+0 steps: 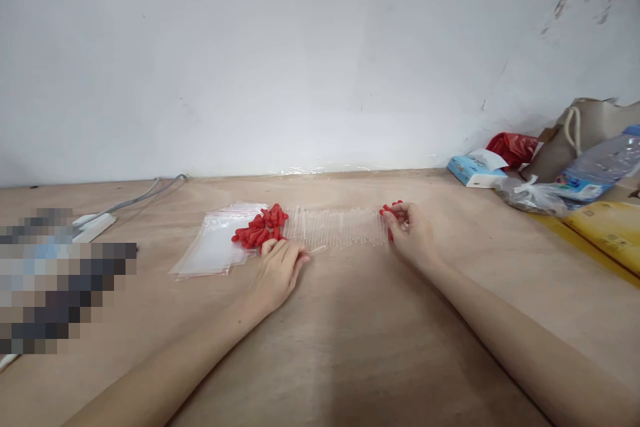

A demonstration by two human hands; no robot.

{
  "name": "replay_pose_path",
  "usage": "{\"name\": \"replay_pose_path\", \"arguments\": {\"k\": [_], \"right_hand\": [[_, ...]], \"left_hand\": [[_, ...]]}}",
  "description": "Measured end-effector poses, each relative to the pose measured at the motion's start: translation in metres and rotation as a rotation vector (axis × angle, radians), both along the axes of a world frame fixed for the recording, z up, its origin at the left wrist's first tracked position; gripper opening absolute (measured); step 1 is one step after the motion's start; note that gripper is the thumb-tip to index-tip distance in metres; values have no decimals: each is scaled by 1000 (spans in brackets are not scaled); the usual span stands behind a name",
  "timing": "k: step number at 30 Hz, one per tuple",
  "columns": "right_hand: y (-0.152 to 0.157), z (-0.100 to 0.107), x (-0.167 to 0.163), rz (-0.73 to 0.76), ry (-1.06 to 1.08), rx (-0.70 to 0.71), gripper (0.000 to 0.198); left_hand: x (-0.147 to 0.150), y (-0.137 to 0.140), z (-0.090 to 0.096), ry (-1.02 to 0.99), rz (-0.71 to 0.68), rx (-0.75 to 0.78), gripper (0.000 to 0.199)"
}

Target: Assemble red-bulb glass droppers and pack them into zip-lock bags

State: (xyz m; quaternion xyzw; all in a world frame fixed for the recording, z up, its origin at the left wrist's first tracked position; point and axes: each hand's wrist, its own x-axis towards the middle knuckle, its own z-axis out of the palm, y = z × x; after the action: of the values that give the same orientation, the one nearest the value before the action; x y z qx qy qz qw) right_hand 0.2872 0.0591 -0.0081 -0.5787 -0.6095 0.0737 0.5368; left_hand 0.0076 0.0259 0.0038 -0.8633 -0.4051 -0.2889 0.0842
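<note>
A row of thin clear tubes point(335, 227) lies side by side across the table. At its left end is a pile of red rubber bulbs point(253, 233), partly on clear plastic bags point(210, 243). My left hand point(283, 263) is closed just in front of that pile, its fingers curled. One slanted clear tube point(318, 249) sticks out from its fingertips. At the row's right end, my right hand point(411, 233) pinches a red rubber bulb point(386, 211) between thumb and fingers. More red shows behind those fingers, partly hidden.
Toward the right stand a blue tissue box point(475, 171), a tied plastic bag point(533, 195), a plastic bottle point(600, 163) and a yellow package point(607, 233). A grey cable point(135, 199) runs to a white power strip point(95, 227) at left, beside a pixelated area. A wall backs the table.
</note>
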Motion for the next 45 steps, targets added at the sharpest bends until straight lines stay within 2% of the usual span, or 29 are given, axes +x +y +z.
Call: {"name": "replay_pose_path", "arguments": {"k": [3, 7, 10, 15, 20, 28, 38, 45], "right_hand": [[-17, 2, -23, 203, -138, 29, 26], [-41, 4, -54, 451, -275, 7, 18], [-50, 3, -65, 525, -315, -11, 18], [-50, 3, -67, 562, -288, 2, 18], [-50, 3, -65, 702, -198, 35, 18], [-50, -5, -63, 705, -241, 65, 14], [-50, -8, -60, 711, -402, 153, 14], [-49, -5, -59, 737, -503, 139, 14]], "left_hand": [[-5, -3, -11, -25, -44, -5, 17], [-3, -2, -12, -11, -89, -37, 18], [-1, -3, -10, -10, -88, -46, 18], [-1, -4, -9, -15, -128, -35, 17], [-2, -3, -13, -2, -209, 58, 20], [-3, -3, -16, 5, -319, 84, 25], [-4, -4, -16, 78, -327, 55, 26], [1, -8, -14, 59, -350, 26, 25]]}}
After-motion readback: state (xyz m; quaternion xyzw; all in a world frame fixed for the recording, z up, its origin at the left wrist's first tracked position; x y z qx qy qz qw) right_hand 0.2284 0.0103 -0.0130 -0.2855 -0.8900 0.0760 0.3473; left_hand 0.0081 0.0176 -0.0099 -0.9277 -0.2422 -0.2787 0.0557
